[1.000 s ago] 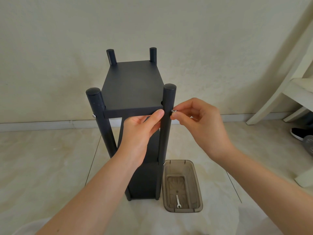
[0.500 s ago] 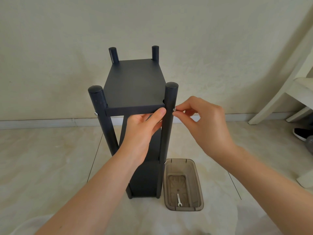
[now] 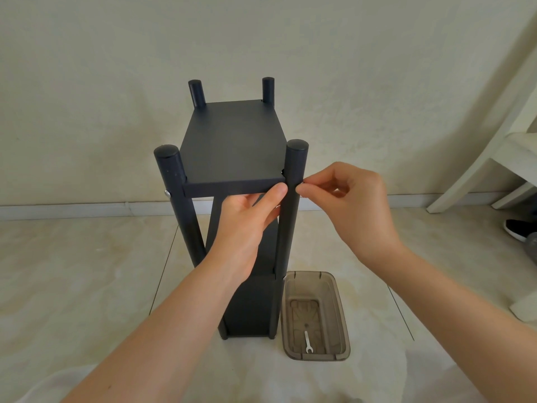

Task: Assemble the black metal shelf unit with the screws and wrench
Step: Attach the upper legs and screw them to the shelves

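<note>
Screw pinched by right hand at shelf.

Pinched in my right hand, a small silver screw all but buried by fingertips, fingers of my left hand lost under the top panel of the black metal shelf unit, white wooden chair and black shoe cut by the right edge

The left hand and right hand are bare. The left forearm and right forearm are bare too, uncovered all the way to the near edge of the view. At the near edge, between the arms and in the near left corner, pale cloth may be clothing, but that is unclear.
</note>
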Demonstrator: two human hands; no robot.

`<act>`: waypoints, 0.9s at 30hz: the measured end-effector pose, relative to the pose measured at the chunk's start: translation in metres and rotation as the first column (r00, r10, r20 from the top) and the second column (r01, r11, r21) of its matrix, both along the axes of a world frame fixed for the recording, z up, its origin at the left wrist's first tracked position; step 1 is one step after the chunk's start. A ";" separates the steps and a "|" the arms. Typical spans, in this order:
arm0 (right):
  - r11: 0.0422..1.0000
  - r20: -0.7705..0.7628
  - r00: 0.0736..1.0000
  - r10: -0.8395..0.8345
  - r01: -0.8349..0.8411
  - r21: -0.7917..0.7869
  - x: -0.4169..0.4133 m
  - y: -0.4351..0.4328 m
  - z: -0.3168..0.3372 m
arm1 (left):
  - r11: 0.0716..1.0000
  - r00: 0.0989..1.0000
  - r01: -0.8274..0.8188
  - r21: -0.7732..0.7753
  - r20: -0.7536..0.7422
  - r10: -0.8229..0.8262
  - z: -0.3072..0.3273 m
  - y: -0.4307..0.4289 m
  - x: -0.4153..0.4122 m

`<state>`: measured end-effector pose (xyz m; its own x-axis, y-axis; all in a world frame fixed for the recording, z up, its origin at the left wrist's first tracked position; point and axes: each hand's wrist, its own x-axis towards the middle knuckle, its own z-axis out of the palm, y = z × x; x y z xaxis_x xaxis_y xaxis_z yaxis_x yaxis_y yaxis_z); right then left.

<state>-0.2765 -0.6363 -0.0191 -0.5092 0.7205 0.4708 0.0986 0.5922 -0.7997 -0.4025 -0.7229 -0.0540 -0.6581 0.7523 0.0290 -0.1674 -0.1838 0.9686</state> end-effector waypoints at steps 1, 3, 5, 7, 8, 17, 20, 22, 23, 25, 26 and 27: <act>1.000 -0.005 1.000 0.002 -0.003 -0.030 -0.001 0.000 0.000 | 1.000 1.000 -0.003 -0.004 -0.001 0.003 0.000 0.000 0.000; 0.999 -0.005 1.000 0.006 -0.006 -0.043 -0.002 0.000 0.000 | 1.000 1.000 -0.011 -0.014 -0.003 0.011 0.001 0.000 0.001; 0.999 -0.004 1.000 0.012 -0.012 -0.039 -0.002 -0.001 0.000 | 1.000 1.000 -0.013 -0.017 -0.005 0.013 0.001 -0.001 0.001; 1.000 0.013 1.000 0.023 -0.022 -0.022 -0.001 0.000 0.000 | 1.000 1.000 -0.009 -0.015 -0.007 0.009 0.002 -0.002 0.001; 0.999 0.026 0.999 0.037 -0.037 -0.020 0.000 0.002 0.001 | 1.000 1.000 -0.010 -0.017 -0.007 0.010 0.002 -0.002 0.002; 0.964 -0.008 0.985 0.171 -0.169 -0.203 0.001 0.018 -0.001 | 0.996 0.997 -0.055 -0.072 -0.060 0.050 0.004 -0.004 0.004; 0.929 0.018 0.978 0.207 -0.191 -0.316 0.001 0.026 -0.003 | 0.992 0.997 -0.057 -0.111 -0.049 0.052 0.005 -0.005 0.001; 0.845 -0.005 0.938 0.347 -0.314 -0.432 0.001 0.030 -0.003 | 0.988 0.997 -0.053 -0.147 -0.062 0.045 0.008 -0.007 0.001; 0.797 -0.028 0.910 0.413 -0.376 -0.473 0.000 0.031 -0.004 | 0.984 0.997 -0.052 -0.173 -0.066 0.041 0.012 -0.009 0.002; 0.740 -0.060 0.866 0.496 -0.458 -0.493 0.000 0.033 -0.005 | 0.961 0.997 -0.014 -0.275 -0.081 -0.009 0.024 -0.014 0.007; 0.728 -0.066 0.853 0.517 -0.479 -0.491 -0.001 0.034 -0.005 | 0.929 0.987 0.009 -0.369 -0.144 -0.067 0.029 -0.017 0.008; 0.721 -0.068 0.847 0.527 -0.488 -0.492 -0.001 0.034 -0.004 | 0.884 0.954 -0.003 -0.467 -0.266 -0.138 0.033 -0.020 0.009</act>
<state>-0.2777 -0.6023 -0.0232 -0.8821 0.4626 0.0892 -0.0377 0.1193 -0.9921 -0.3936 -0.7431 -0.0206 -0.6214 0.7686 -0.1518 0.1312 0.2931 0.9470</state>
